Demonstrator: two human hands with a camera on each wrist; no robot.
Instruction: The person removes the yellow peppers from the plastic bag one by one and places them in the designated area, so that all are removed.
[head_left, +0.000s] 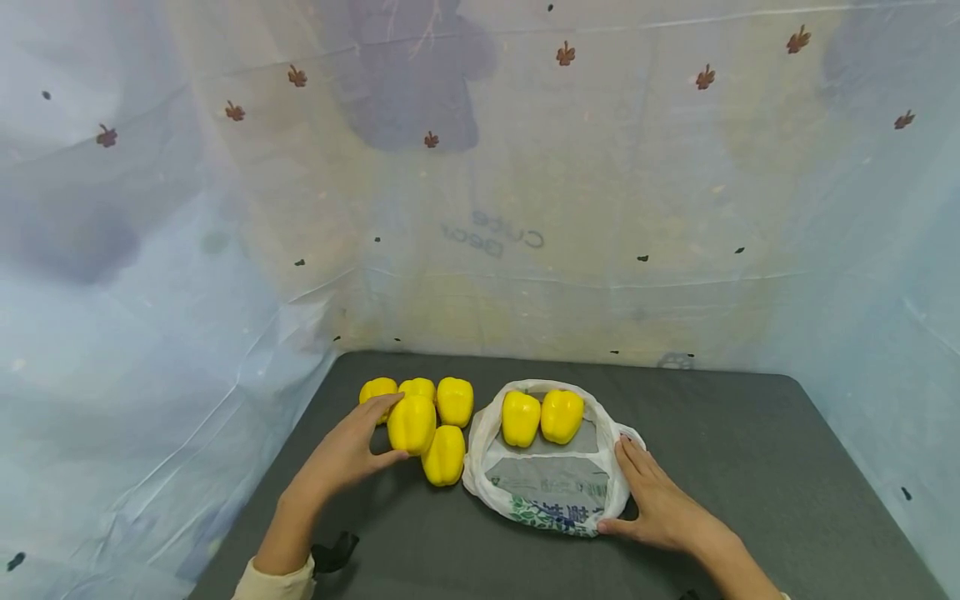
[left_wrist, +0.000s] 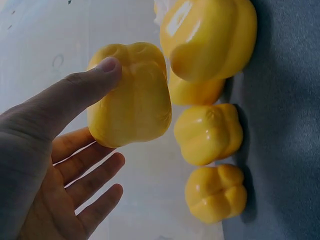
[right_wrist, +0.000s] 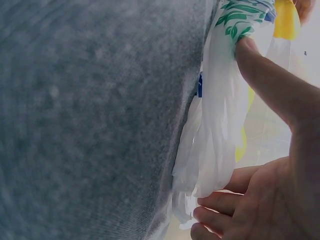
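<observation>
In the head view my left hand (head_left: 348,454) holds a yellow bell pepper (head_left: 412,425) between thumb and fingers. The left wrist view shows this bell pepper (left_wrist: 131,95) raised, apart from the others. Beside it on the table are several more yellow bell peppers (head_left: 443,457). To their right a white plastic bag (head_left: 477,475) with green and blue print stands with its mouth spread wide. Two bell peppers (head_left: 562,416) lie inside, towards its far side. My right hand (head_left: 663,504) rests against the bag's right side, fingers fairly straight and thumb apart, touching the plastic (right_wrist: 215,115).
The dark grey table (head_left: 750,467) stretches out to the right of the bag. Pale printed sheeting (head_left: 600,208) hangs behind the table and along both sides. A black strap (head_left: 335,552) shows by the left wrist.
</observation>
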